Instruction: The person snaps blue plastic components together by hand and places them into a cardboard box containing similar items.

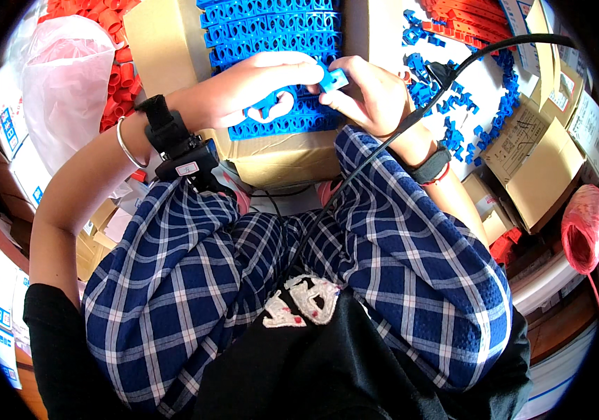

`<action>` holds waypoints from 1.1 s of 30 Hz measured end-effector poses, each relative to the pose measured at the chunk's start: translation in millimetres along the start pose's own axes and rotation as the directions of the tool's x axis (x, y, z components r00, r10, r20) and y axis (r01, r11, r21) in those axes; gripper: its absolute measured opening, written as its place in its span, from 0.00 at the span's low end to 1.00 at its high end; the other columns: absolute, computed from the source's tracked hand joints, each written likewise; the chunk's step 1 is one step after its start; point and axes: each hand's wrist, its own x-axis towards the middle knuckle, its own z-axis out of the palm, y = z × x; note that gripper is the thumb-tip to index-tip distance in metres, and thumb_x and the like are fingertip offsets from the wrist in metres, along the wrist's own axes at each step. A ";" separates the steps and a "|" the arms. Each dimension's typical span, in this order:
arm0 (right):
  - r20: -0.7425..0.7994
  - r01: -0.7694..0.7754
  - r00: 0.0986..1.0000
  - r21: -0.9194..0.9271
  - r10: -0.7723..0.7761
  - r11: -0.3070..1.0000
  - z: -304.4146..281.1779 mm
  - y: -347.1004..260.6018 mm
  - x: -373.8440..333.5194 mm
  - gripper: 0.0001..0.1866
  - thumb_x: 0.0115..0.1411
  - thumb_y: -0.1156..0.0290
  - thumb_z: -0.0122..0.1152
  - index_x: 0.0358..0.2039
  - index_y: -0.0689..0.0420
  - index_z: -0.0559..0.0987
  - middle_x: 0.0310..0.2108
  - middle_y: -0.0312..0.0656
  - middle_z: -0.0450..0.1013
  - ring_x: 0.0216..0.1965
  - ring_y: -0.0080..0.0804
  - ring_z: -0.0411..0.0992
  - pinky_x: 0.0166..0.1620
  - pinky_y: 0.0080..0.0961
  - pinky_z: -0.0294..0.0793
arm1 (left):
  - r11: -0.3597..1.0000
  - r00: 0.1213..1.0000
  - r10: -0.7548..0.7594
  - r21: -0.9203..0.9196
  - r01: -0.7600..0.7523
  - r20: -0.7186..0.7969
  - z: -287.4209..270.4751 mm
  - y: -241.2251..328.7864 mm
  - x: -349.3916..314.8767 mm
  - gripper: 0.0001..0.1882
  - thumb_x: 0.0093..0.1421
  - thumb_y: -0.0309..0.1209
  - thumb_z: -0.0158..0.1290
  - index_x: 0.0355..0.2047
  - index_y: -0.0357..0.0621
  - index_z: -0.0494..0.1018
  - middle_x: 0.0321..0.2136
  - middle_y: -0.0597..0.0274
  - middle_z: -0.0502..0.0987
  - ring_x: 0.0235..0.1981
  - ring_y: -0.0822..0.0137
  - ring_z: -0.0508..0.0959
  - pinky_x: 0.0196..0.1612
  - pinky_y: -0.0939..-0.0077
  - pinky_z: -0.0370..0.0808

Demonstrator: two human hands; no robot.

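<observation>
Over an open cardboard box, both my hands meet at a small blue plastic piece with a hole in it. My right hand pinches this piece between thumb and fingers. My left hand has its forefinger and thumb stretched toward the same piece, while its lower fingers curl round another blue plastic piece. Below the hands, the box holds rows of blue plastic parts packed side by side. Part of those rows is hidden behind my hands and wrists.
Red plastic tubes and a clear plastic bag lie on the left. Loose blue pieces and red strips are on the right, near opened cartons. A black cable crosses by my right wrist.
</observation>
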 end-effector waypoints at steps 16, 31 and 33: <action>-0.072 -0.406 0.852 0.534 0.518 0.741 -2.5 -10.0 -2.5 0.18 0.57 0.76 0.56 0.50 0.59 0.73 0.30 0.34 0.72 0.29 0.17 0.69 0.34 0.16 0.71 | 0.981 0.984 0.133 0.160 -0.113 -0.121 -3.6 3.0 2.0 0.13 0.69 0.39 0.46 0.43 0.44 0.70 0.37 0.66 0.71 0.21 0.81 0.68 0.18 0.88 0.60; -0.092 -0.218 0.974 -0.126 0.208 0.968 -7.3 7.2 -18.5 0.21 0.51 0.80 0.59 0.47 0.54 0.77 0.39 0.45 0.73 0.39 0.40 0.74 0.43 0.31 0.75 | 0.984 0.967 0.131 0.150 -0.099 -0.217 -16.9 -2.3 2.9 0.12 0.68 0.39 0.48 0.43 0.44 0.71 0.35 0.68 0.71 0.22 0.82 0.67 0.19 0.88 0.60; -0.058 -0.067 0.997 -0.230 0.055 0.971 -5.4 9.4 -18.8 0.21 0.48 0.80 0.59 0.46 0.54 0.77 0.39 0.46 0.72 0.38 0.41 0.73 0.41 0.32 0.75 | 0.985 0.964 0.129 0.141 -0.098 -0.232 -17.5 -4.1 2.4 0.12 0.68 0.39 0.48 0.42 0.44 0.71 0.35 0.68 0.72 0.22 0.82 0.67 0.19 0.88 0.60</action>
